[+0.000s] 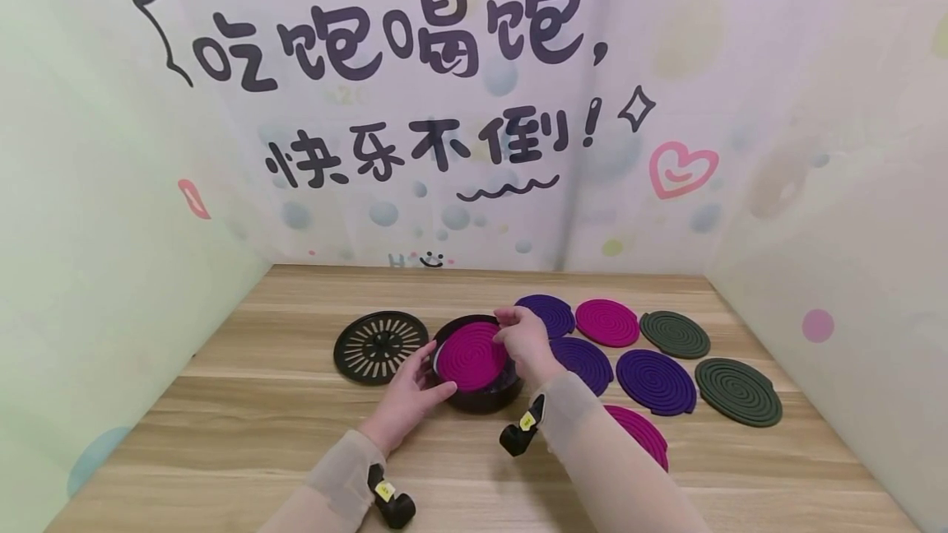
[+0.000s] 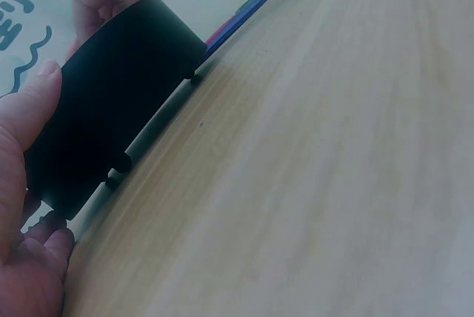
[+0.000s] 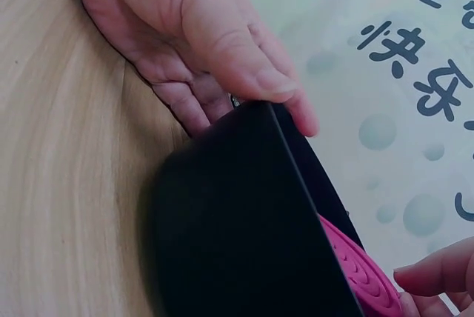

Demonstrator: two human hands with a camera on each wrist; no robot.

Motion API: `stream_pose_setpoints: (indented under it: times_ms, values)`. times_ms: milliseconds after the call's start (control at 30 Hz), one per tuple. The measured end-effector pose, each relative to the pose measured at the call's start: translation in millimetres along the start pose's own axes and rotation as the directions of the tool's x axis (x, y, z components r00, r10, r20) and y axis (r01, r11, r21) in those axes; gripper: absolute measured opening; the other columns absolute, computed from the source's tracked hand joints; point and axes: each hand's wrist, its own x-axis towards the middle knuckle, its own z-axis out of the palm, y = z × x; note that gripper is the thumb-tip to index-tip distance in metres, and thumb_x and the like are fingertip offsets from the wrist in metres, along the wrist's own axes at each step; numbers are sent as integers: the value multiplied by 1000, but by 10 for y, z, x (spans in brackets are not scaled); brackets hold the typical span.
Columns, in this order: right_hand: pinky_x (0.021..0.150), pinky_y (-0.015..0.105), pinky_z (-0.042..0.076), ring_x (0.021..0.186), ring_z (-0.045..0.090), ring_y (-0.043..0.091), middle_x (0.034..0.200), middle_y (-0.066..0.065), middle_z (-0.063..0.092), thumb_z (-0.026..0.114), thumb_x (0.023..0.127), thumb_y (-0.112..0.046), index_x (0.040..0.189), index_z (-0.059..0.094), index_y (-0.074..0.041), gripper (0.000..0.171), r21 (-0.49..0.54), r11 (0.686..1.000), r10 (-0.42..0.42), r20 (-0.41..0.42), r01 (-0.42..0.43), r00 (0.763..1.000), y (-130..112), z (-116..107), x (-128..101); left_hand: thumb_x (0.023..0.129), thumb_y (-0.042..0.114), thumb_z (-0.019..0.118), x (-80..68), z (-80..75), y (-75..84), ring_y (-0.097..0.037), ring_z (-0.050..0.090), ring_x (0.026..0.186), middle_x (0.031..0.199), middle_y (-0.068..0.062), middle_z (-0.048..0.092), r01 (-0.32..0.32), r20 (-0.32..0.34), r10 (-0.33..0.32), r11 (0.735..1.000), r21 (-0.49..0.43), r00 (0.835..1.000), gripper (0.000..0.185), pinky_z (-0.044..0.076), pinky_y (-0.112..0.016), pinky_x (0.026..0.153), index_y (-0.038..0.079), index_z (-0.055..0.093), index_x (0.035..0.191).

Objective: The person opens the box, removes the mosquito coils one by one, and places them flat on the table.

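A round black mosquito coil holder (image 1: 485, 401) stands on the table between my hands. Inside its mouth a pink mosquito coil (image 1: 471, 356) lies tilted, part of its edge showing above the rim in the right wrist view. My left hand (image 1: 407, 401) grips the holder's left side, its thumb (image 2: 41, 102) against the dark outer wall and other fingers low near the base. With thumb and index finger my right hand (image 1: 527, 344) pinches the rim on the right side; its thumb (image 3: 270, 84) rests at the rim's edge and the index finger reaches inside.
A slotted black lid (image 1: 400, 364) with a centre knob lies left of the holder. Several coils spread out at the right: purple (image 1: 656, 382), pink (image 1: 607, 322) and green (image 1: 738, 391). Another pink coil (image 1: 643, 437) is partly hidden under my right forearm. Printed wall cloths enclose the table.
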Motion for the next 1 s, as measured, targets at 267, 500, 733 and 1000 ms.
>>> stream_pose_setpoints:
  times_ms: [267,500,733,1000]
  values:
    - [79,29,51,113,51,32,123,24,55,54,74,23,117,61,3,47,23,1000,14,-13,-13,1000,23,20,14,83,25,77,-6,-6,-4,-38,32,137,152,-20,28,4,-3,-4,1000,11,1000,82,32,-49,110,13,31,150]
    - [79,30,51,111,52,30,120,20,57,57,74,22,118,61,2,48,23,1000,22,-18,-21,1000,26,38,4,82,25,78,4,2,-7,-37,32,138,152,-18,28,18,-6,-18,1000,10,1000,83,32,-48,111,15,32,150]
    - [86,35,51,109,54,29,121,18,59,58,77,17,120,60,3,45,3,1000,26,5,-26,1000,24,35,-5,82,26,78,5,-1,-2,-36,31,139,153,-17,28,21,-4,-21,1000,13,1000,82,31,-48,111,16,32,150]
    - [90,38,48,102,54,25,123,18,58,58,80,13,122,60,1,43,-43,997,64,77,-61,995,5,28,-25,81,26,78,10,-2,-12,-36,31,139,153,-17,28,9,-2,-9,1000,9,1000,83,30,-48,111,15,31,150]
